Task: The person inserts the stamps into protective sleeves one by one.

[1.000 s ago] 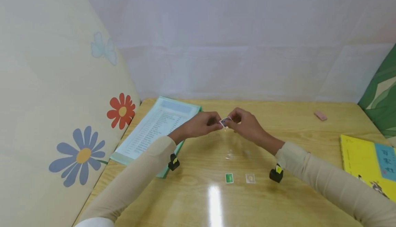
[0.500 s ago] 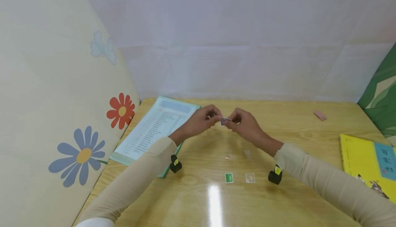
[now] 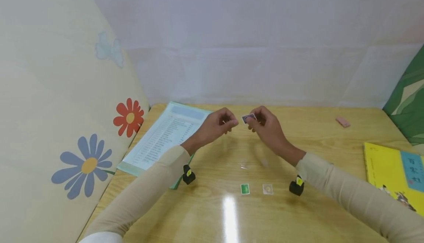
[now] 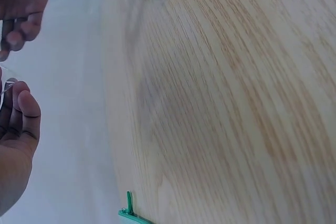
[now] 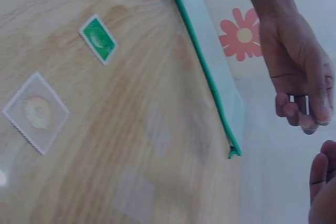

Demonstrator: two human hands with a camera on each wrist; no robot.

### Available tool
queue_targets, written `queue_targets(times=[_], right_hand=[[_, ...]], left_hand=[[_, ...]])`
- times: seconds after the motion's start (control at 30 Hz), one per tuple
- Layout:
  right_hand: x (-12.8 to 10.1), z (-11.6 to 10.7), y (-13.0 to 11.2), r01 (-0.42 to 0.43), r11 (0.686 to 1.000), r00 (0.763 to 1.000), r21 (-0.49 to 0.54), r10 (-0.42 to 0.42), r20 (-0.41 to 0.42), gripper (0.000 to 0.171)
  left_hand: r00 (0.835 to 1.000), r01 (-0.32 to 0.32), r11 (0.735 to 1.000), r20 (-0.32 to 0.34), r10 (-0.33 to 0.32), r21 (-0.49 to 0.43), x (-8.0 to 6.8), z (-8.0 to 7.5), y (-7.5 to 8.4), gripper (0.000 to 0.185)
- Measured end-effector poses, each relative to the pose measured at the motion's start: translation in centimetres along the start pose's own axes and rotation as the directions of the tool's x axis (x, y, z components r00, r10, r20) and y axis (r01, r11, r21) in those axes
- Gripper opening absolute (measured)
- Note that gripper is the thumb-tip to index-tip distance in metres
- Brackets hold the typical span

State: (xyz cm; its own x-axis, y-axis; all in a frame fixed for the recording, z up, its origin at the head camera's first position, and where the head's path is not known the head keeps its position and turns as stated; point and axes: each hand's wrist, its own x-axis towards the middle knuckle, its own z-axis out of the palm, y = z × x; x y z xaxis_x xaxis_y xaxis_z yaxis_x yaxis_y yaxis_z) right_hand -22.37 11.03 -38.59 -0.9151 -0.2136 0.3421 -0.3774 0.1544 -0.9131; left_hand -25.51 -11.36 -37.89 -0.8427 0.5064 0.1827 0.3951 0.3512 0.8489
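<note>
Between the thumb and fingers of my right hand [image 3: 269, 132] is a small dark postage stamp [image 3: 249, 118] with a white border. My left hand [image 3: 213, 127] pinches a clear plastic sleeve [image 4: 8, 83], which shows only as a thin glint at the fingertips. A narrow gap separates the hands, both raised above the table. Nearer me lie a green stamp [image 3: 244, 189] and a pale beige stamp [image 3: 268, 189], side by side and flat. Two clear plastic pieces, one of them a crinkled bit [image 3: 244, 165], lie just beyond the stamps.
A green-edged folder [image 3: 159, 136] with a printed list lies under and left of my left forearm. At the right edge is a yellow book [image 3: 387, 176]. A pink eraser-like block [image 3: 342, 122] sits at the back right of the wooden table [image 3: 318, 129].
The hands were together at the stamp; now they are apart. My right hand has moved up and slightly right with the stamp, while the left has risen a little with the clear sleeve.
</note>
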Motion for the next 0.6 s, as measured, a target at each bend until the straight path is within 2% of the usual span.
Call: queue_targets(times=[0.13, 0.33, 0.6], right_hand=[[0.4, -0.2, -1.5, 0.059, 0.998, 0.998, 0.031, -0.058, -0.03, 0.02], [-0.1, -0.2, -4.5, 0.051, 0.999, 0.998, -0.001, -0.051, -0.022, 0.018], [-0.3, -0.3, -4.8, 0.069, 0.998, 0.997, -0.015, -0.069, -0.02, 0.018]], left_hand=[[1.0, 0.008, 1.0, 0.002, -0.008, -0.007, 0.0, 0.1, 0.0, 0.021], [1.0, 0.001, 1.0, -0.004, -0.001, -0.02, 0.1, 0.4, 0.1, 0.022], [1.0, -0.009, 1.0, -0.005, 0.009, -0.009, 0.1, 0.4, 0.2, 0.021]])
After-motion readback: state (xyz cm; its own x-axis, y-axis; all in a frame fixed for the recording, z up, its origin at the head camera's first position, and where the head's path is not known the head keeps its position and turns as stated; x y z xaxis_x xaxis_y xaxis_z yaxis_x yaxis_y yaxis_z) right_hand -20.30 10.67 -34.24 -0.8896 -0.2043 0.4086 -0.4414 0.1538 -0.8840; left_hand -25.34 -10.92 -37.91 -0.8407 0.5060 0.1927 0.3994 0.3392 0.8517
